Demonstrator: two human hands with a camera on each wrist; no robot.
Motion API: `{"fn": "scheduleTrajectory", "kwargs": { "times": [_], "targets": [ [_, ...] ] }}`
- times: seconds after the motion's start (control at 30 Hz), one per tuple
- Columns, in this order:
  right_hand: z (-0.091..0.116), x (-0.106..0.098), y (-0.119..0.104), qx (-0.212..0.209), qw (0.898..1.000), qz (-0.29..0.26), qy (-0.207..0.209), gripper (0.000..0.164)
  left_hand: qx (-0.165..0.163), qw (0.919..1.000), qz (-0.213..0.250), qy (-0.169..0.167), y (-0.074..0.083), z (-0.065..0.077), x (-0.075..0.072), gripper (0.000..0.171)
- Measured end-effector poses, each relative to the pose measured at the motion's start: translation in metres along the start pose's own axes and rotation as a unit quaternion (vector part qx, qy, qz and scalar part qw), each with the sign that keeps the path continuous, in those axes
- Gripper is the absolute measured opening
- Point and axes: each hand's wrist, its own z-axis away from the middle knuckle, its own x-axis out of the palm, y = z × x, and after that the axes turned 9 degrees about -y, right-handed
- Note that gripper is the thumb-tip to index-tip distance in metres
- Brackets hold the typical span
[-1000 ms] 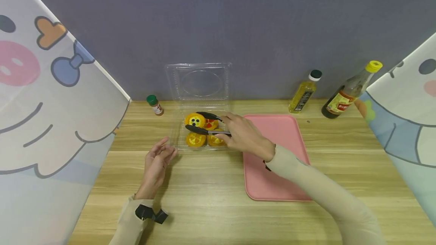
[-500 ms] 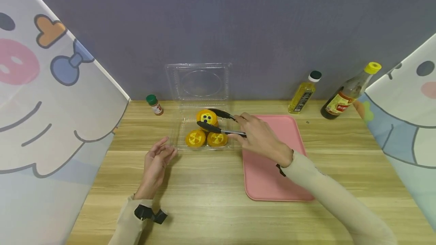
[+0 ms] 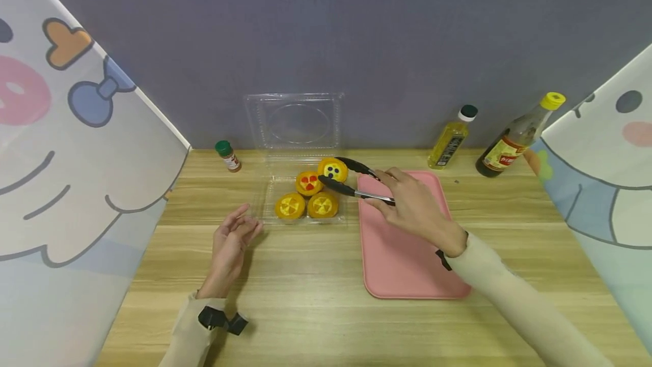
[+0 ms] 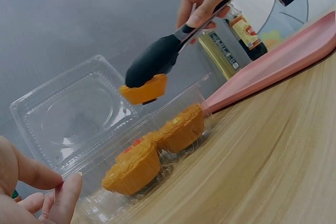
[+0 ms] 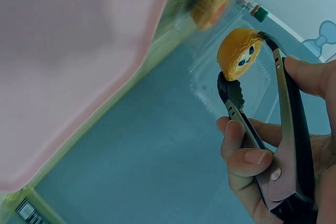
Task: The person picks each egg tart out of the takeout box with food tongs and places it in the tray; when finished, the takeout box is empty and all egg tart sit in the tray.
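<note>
My right hand (image 3: 415, 205) grips a pair of black-tipped tongs (image 3: 351, 188). Between the tongs' tips hangs an egg tart with blueberry-like dots (image 3: 333, 170), raised above the right back part of a clear plastic clamshell box (image 3: 275, 222). Inside the box sit a tart with red pieces (image 3: 308, 183) and two plain yellow tarts (image 3: 290, 206). At the box's front left corner, my left hand (image 3: 231, 242) pinches the rim between thumb and finger, as the left wrist view shows. The lid (image 3: 297, 123) stands upright against the back wall.
A pink tray (image 3: 407, 265) lies just right of the box, beneath my right forearm. Behind it stand an oil bottle (image 3: 449, 143) and a dark sauce bottle (image 3: 509, 149). A small green-capped shaker (image 3: 229, 157) is left of the box.
My right hand has moved right with the tongs, carrying the blueberry-dotted tart from the box's left back toward its right edge. The red-topped tart is now uncovered. My left hand stays put.
</note>
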Motion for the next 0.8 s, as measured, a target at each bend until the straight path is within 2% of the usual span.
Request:
{"fn": "scheduleTrajectory", "kwargs": {
  "times": [0.13,0.4,0.8],
  "targets": [
    [0.008,-0.002,0.010,0.006,1.000,0.001,0.006,0.069,-0.001,1.0000,-0.001,-0.003,0.000,0.000,0.000,0.056],
    [0.024,-0.006,0.028,0.035,0.999,-0.012,-0.014,0.067,-0.002,1.0000,0.000,-0.004,0.001,0.000,-0.001,0.055],
    [0.038,0.006,0.054,0.045,0.999,0.017,-0.010,0.060,0.001,0.9999,0.006,-0.008,-0.001,-0.001,-0.002,0.056]
  ]
}}
